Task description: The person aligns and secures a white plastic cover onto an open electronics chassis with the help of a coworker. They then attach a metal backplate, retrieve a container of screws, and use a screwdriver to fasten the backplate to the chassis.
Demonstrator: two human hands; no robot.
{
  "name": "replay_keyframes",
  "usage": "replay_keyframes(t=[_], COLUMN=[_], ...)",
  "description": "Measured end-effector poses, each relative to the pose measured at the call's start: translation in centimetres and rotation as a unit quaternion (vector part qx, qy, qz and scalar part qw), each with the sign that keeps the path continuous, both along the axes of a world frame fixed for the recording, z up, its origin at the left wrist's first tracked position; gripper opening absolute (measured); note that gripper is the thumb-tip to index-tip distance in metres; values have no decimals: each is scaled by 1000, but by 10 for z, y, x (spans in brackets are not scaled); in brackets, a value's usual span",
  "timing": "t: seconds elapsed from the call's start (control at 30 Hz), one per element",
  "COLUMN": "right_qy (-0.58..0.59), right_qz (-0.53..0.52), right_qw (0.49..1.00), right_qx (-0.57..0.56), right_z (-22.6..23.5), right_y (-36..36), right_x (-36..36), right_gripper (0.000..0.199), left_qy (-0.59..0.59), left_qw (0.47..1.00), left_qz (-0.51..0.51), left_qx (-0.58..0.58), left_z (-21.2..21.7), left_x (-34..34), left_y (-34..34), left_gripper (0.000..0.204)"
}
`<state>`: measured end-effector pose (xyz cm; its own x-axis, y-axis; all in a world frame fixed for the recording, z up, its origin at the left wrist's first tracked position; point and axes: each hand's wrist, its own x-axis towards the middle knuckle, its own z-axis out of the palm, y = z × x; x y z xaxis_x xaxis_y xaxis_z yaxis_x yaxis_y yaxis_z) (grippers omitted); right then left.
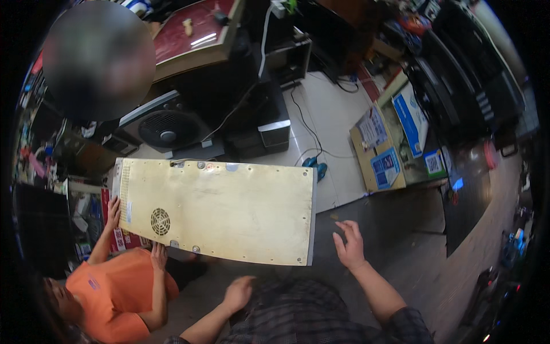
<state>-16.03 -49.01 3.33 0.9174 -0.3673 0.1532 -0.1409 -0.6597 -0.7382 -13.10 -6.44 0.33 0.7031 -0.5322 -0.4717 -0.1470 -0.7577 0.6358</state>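
A large flat cream-coloured metal panel (240, 212) is in front of me, with a round vent grille, a strip of small holes and screw holes along its edges. My right hand (350, 247) is raised just beyond the panel's right end, fingers apart and holding nothing. Below the panel's lower edge, my left hand (238, 293) is empty, its fingers loosely bent and slightly blurred; it does not touch the panel. A co-worker in an orange shirt (117, 292) has one hand (114, 211) at the panel's left end and the other hand (158, 256) at its lower edge.
Beyond the panel stand a black speaker-like unit (169, 129) and a red-topped table (192, 40). A cardboard box (375, 149) with printed sheets sits to the right, near a black case (458, 74). Cables and a teal tool (318, 166) lie on the pale tiles.
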Motion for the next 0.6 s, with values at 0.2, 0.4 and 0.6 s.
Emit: replay_keyframes(t=[0.2,0.4,0.6], right_qy=[-70,-77,248], right_qz=[30,201,505], right_qw=[996,971,799], right_qx=[40,103,212], right_z=[45,146,174], right_y=[-11,80,228], right_x=[133,196,131], right_gripper=[35,54,24], left_qy=[338,446,505], left_qw=[730,485,675], left_qz=[580,751,537], left_qx=[126,44,-28], left_z=[-154,-95,-114], left_x=[-224,-300,-338], left_y=[249,121,80], left_gripper=[57,54,55])
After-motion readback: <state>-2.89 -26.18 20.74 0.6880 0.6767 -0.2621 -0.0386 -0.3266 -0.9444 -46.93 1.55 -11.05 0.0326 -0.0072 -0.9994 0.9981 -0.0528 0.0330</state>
